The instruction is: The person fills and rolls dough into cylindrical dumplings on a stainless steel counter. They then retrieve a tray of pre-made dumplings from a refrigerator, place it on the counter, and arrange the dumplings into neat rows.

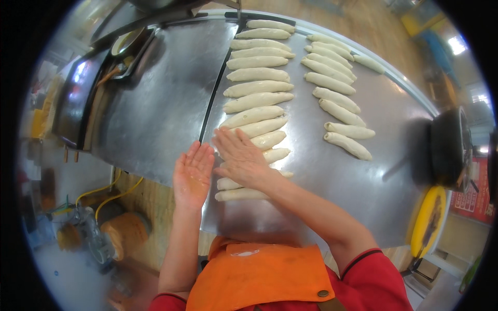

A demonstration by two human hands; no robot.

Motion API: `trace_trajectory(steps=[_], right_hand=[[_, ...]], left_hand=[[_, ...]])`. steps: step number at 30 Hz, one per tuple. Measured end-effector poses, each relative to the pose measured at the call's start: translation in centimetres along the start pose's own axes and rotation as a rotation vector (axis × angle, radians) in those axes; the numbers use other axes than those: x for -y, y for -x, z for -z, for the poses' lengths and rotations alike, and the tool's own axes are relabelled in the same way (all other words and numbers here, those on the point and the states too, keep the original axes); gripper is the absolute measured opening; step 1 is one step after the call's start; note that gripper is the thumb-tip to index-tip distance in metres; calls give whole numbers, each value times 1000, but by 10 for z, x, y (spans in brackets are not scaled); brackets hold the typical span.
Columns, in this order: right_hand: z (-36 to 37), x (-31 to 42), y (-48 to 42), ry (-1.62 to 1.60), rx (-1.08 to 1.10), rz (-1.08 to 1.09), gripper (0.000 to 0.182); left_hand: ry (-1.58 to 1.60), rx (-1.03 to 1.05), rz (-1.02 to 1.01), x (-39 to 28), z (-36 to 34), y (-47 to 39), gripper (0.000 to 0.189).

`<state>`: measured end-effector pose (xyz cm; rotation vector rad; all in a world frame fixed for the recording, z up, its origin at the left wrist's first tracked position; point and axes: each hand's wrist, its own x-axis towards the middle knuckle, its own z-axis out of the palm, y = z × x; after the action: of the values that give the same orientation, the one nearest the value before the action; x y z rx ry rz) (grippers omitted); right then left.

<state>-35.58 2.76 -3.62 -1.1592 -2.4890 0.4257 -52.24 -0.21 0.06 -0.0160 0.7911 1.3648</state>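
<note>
My left hand (192, 177) is held palm up above the steel worktop, its palm shiny and holding nothing. Close beside it, my right hand (243, 159) is angled palm down, fingers extended, with no object visible in it. Under and beyond my right hand runs a long column of pale dough rolls (258, 88); the hand and forearm cover parts of the nearer ones. Several of these rolls look glossy. To the right lies a second group of dough rolls (330, 80), duller on the surface. Whether my right hand touches a roll, I cannot tell.
The steel worktop (155, 97) has a dark seam left of the column. At the far left, a bowl (126, 42) and a wooden-handled brush (113, 74) sit by a dark box. A black pot (449, 149) and a yellow object (428, 221) stand at the right edge.
</note>
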Motion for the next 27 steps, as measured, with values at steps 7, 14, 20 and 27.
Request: trace_trajectory(steps=[7, 14, 20, 27], right_hand=[[40, -85, 20, 157, 71, 109, 72], [15, -64, -30, 73, 68, 350, 70], [13, -72, -30, 54, 119, 401, 65], [50, -88, 22, 166, 213, 139, 67]], left_hand=[[-5, -85, -8, 5, 8, 6, 41], [-7, -61, -4, 15, 22, 13, 40], [-48, -50, -31, 16, 12, 9, 39], [23, -34, -67, 12, 33, 17, 38]])
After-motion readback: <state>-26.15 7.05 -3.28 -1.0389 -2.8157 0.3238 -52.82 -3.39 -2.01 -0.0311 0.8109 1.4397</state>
